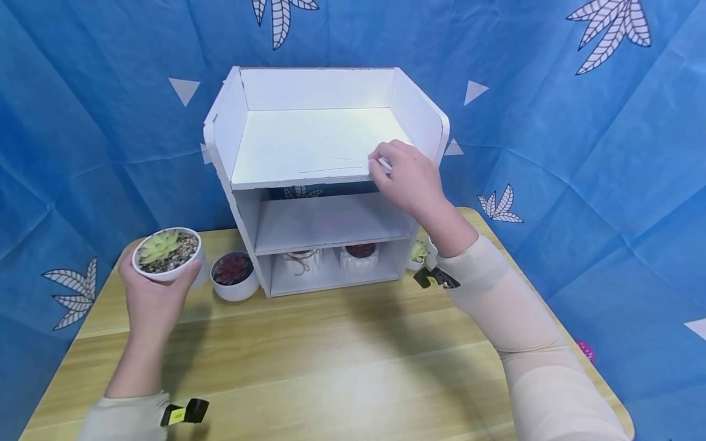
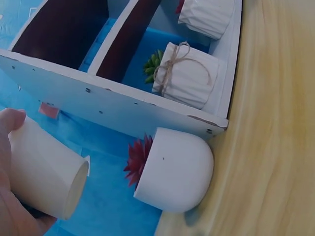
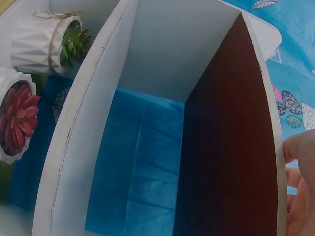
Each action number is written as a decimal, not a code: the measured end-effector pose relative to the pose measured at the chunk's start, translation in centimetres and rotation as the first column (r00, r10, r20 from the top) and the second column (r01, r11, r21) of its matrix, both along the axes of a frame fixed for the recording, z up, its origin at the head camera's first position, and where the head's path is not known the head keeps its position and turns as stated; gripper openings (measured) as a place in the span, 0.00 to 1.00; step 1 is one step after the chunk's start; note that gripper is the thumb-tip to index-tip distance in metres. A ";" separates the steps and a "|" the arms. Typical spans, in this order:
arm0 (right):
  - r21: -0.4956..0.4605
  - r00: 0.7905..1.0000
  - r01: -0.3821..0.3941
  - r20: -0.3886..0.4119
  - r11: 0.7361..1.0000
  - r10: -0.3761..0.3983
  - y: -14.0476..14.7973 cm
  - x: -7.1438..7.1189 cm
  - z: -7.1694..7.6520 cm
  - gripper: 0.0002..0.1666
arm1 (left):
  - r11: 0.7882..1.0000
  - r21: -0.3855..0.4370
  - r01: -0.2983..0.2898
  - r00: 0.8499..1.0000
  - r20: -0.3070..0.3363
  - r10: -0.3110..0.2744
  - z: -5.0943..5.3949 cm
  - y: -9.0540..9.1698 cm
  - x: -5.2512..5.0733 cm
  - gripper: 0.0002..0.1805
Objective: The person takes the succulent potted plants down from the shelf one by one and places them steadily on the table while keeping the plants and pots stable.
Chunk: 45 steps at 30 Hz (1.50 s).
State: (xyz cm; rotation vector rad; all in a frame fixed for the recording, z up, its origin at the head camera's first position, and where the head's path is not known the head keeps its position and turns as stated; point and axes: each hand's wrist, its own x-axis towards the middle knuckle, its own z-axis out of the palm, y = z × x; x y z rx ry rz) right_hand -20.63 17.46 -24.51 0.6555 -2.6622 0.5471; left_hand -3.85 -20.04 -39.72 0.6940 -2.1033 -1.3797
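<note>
My left hand (image 1: 157, 288) grips a white round pot (image 1: 195, 278) holding a pale green succulent (image 1: 160, 246) and gravel, raised above the table's left side. In the left wrist view the held pot (image 2: 47, 169) appears from its side. Over at the white shelf unit (image 1: 331, 223), my right hand (image 1: 408, 177) rests with loosely curled fingers at the top board's front edge, near the right end. The right wrist view shows its fingers (image 3: 291, 147) at that edge; none wraps the board's dark underside. I see nothing held there.
Left of the unit stands a white pot with a red succulent (image 1: 233, 269). Inside the bottom compartment are a twine-tied white pot (image 1: 303, 262) and a ridged white pot (image 1: 360, 262) with a red succulent. A light green succulent (image 1: 419, 251) stands at right, partly behind my wrist. Blue cloth (image 1: 579, 214) hangs around.
</note>
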 end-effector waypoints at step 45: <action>-0.012 1.000 -0.007 -0.013 1.000 0.007 0.0 0.0 -0.1 0.21 | 0.994 0.091 -0.061 0.997 0.055 0.056 -7.0 -2.2 -1.6 0.57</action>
